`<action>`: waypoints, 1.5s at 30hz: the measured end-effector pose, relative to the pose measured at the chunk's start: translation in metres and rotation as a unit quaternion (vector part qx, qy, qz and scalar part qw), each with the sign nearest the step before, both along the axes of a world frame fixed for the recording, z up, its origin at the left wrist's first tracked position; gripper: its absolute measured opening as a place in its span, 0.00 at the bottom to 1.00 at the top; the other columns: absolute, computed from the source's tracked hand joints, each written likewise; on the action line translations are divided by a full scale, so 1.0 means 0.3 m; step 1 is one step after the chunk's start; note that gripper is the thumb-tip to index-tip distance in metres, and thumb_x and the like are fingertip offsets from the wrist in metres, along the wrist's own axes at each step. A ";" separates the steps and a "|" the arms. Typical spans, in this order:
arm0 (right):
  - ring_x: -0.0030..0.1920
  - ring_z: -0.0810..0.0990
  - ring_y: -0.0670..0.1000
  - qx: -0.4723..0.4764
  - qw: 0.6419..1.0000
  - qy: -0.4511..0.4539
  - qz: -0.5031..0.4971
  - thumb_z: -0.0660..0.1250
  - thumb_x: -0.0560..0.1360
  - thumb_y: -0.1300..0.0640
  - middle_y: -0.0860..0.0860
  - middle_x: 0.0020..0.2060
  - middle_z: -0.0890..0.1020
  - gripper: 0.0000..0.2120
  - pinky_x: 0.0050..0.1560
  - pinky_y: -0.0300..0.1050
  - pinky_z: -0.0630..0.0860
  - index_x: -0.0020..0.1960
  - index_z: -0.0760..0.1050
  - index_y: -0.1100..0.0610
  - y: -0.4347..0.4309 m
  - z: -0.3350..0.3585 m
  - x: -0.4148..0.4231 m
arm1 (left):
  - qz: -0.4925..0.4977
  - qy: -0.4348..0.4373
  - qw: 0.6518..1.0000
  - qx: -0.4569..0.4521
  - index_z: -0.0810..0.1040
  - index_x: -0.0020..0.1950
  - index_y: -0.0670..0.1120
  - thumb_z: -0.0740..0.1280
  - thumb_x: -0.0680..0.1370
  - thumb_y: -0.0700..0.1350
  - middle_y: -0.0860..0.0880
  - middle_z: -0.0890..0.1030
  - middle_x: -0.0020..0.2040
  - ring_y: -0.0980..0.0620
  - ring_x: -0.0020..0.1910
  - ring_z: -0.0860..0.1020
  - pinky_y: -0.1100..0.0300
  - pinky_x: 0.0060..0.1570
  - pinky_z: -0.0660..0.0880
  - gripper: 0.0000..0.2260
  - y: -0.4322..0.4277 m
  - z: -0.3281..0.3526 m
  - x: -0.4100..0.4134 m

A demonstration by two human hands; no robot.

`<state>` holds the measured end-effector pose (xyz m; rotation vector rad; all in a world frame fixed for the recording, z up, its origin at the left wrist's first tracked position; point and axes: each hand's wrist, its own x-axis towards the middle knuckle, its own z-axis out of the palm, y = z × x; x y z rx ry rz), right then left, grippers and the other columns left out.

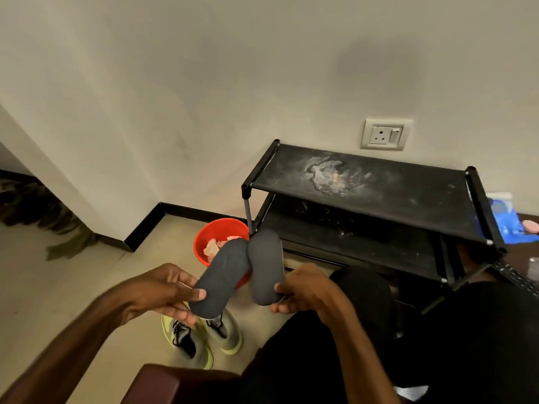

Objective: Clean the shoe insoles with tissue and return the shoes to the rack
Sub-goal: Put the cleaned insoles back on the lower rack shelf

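Observation:
I hold two dark grey insoles side by side in front of me. My left hand (pixel 169 290) pinches the heel end of the left insole (pixel 221 275), thumb on top. My right hand (pixel 303 290) grips the lower end of the right insole (pixel 265 263). Their far ends touch above a red bucket (pixel 215 228) that holds crumpled tissue (pixel 211 247). A pair of grey and lime-yellow shoes (pixel 201 336) stands on the floor below my hands. The black two-shelf shoe rack (pixel 379 188) stands against the wall at right, its dusty shelves bare.
A wall socket (pixel 385 135) sits above the rack. A blue bag (pixel 507 217) lies to the rack's right. A dark red seat edge (pixel 163 383) is under me, my black-clad knee beside the rack. Tan floor stretches to the left.

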<state>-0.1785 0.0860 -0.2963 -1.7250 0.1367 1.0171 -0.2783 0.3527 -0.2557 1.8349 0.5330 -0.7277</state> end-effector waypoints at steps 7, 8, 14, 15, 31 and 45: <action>0.31 0.86 0.54 0.029 0.994 -0.032 -0.097 0.62 0.81 0.69 0.67 0.43 0.85 0.09 0.30 0.41 0.80 0.59 0.77 0.70 -0.094 0.004 0.048 | 0.079 -0.082 0.992 -0.060 0.82 0.58 0.37 0.71 0.79 0.44 0.38 0.86 0.49 0.46 0.44 0.87 0.63 0.42 0.82 0.12 -0.088 -0.039 0.044; 0.31 0.86 0.54 0.023 0.993 -0.038 -0.106 0.62 0.81 0.70 0.67 0.44 0.84 0.09 0.31 0.41 0.80 0.59 0.77 0.70 -0.096 -0.004 0.069 | 0.095 -0.085 0.989 -0.078 0.82 0.58 0.37 0.71 0.79 0.44 0.38 0.86 0.51 0.46 0.46 0.86 0.63 0.43 0.82 0.13 -0.104 -0.066 0.070; 0.33 0.84 0.55 -0.010 0.983 -0.053 -0.177 0.57 0.81 0.72 0.66 0.49 0.83 0.09 0.28 0.41 0.81 0.56 0.75 0.72 -0.064 -0.101 0.232 | 0.135 -0.039 0.982 -0.127 0.78 0.64 0.36 0.71 0.79 0.38 0.39 0.86 0.52 0.43 0.51 0.86 0.54 0.54 0.82 0.14 -0.194 -0.246 0.286; 0.33 0.84 0.55 -0.017 0.980 -0.055 -0.190 0.58 0.81 0.72 0.65 0.48 0.83 0.09 0.27 0.41 0.80 0.56 0.75 0.71 -0.052 -0.131 0.257 | 0.151 -0.038 0.980 -0.128 0.77 0.63 0.35 0.71 0.79 0.36 0.39 0.86 0.52 0.43 0.50 0.86 0.57 0.48 0.83 0.14 -0.207 -0.269 0.321; 0.31 0.83 0.56 -0.031 0.957 -0.086 -0.274 0.62 0.78 0.73 0.59 0.33 0.83 0.08 0.40 0.54 0.84 0.47 0.80 0.67 0.043 -0.485 0.461 | 0.271 -0.081 0.949 -0.138 0.78 0.64 0.34 0.70 0.79 0.36 0.38 0.85 0.51 0.44 0.45 0.87 0.61 0.39 0.83 0.14 -0.211 -0.513 0.667; 0.33 0.83 0.52 0.084 0.946 0.005 -0.312 0.63 0.78 0.74 0.60 0.41 0.79 0.10 0.46 0.49 0.85 0.42 0.72 0.63 0.080 -0.501 0.465 | 0.398 -0.096 0.901 -0.142 0.77 0.57 0.31 0.71 0.78 0.35 0.34 0.84 0.49 0.44 0.41 0.86 0.59 0.38 0.84 0.11 -0.209 -0.587 0.682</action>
